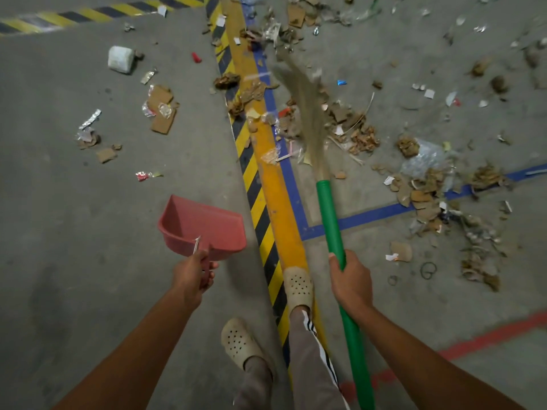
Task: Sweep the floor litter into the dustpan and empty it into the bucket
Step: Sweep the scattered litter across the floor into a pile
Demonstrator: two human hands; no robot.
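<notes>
Left hand (194, 275): grips the dustpan (204, 226) handle; the pan juts forward and looks empty.
Right hand (352, 282): wrapped round the green broom (331, 220) handle.
Broom axis: runs forward from the right hand, leaning slightly left; bristles (302, 108) are blurred above the litter.
Litter (352, 128): ahead, mostly right of the yellow stripe (275, 187); right hand nearer, dustpan across the stripe.
Next move: probably the pan must cross to the pile.
Bucket: not in view.

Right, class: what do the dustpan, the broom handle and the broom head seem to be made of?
Dustpan: probably moulded plastic, matte red, smooth thin walls. Broom handle: smooth green tube, plastic or plastic-sleeved; cannot tell which. Broom head: pale, dry grass-like fibres, though blurred.
</notes>
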